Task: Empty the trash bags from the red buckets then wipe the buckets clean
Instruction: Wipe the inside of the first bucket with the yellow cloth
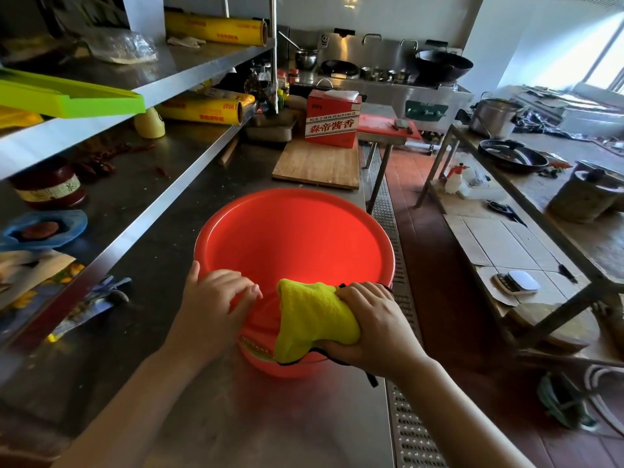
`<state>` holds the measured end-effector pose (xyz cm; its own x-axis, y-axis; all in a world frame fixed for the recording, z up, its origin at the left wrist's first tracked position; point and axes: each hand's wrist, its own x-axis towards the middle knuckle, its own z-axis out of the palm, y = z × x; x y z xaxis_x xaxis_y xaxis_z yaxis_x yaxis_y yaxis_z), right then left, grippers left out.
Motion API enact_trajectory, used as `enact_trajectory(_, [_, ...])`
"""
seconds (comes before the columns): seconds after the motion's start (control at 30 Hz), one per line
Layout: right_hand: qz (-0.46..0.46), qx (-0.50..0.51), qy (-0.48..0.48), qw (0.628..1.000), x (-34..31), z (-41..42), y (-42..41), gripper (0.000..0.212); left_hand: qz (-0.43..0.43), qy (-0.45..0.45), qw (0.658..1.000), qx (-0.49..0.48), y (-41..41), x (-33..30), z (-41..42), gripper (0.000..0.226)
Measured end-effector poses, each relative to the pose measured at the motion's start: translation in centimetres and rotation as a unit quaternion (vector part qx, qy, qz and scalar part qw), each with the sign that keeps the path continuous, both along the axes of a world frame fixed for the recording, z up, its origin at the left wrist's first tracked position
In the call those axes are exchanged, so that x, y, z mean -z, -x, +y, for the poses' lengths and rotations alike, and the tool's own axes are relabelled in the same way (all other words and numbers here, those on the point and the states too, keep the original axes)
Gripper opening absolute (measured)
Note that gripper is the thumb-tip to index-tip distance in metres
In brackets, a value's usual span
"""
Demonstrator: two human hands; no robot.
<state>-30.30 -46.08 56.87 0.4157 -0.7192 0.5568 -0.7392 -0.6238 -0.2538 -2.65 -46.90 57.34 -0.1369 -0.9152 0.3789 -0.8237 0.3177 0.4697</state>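
Both hands are at the near rim of the bucket. Left hand rests on the rim with fingers loosely spread and slightly bent, thumb outside the wall, gripping nothing tightly. Right hand clutches a cloth, fingers curled over its bunched top and thumb beneath, pressing it against the rim and outer wall.

That bucket is smooth, glossy red plastic, round with a wide rolled lip, standing upright on the counter; a label band shows on its near outer wall. Its inside looks bare, with no bag in it. The cloth is fluffy yellow microfibre with a dark stitched edge, draped partly over the lip.

Brushed steel, dull and scuffed, makes up the counter. Beyond the bucket lies a flat wooden board, and on its far end stands a red carton with white tissue poking from the open top. Yellow wrap rolls lie on the shelf to the left, near a lime-green plastic tray. A dark jar sits under the lower shelf. Across the aisle, a black pan rests on a second table.
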Motion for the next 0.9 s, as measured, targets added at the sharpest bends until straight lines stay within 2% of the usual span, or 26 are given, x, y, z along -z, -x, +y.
enact_trajectory(0.17, [0.006,0.049,0.001,0.999,-0.1,1.4,-2.0,0.063,-0.001,0.036,0.999,-0.02,1.5,1.0,1.1,0.041])
enact_trajectory(0.37, [-0.005,0.097,0.032,0.995,0.2,3.0,-4.7,0.057,0.047,0.067,0.997,0.0,0.9,2.1,0.0,0.035])
enact_trajectory(0.57, [0.019,0.053,0.022,0.998,-0.1,2.4,-3.5,0.061,0.043,0.077,0.996,0.003,0.5,2.1,-0.9,0.042])
enact_trajectory(0.7, [0.025,0.029,0.016,0.999,-0.4,1.8,-2.2,0.064,0.042,0.104,0.994,0.016,0.1,1.9,-1.3,0.037])
enact_trajectory(0.9, [0.033,-0.001,0.015,0.999,-1.0,0.8,0.3,0.066,0.066,0.08,0.994,0.033,-1.3,1.1,-3.0,0.04])
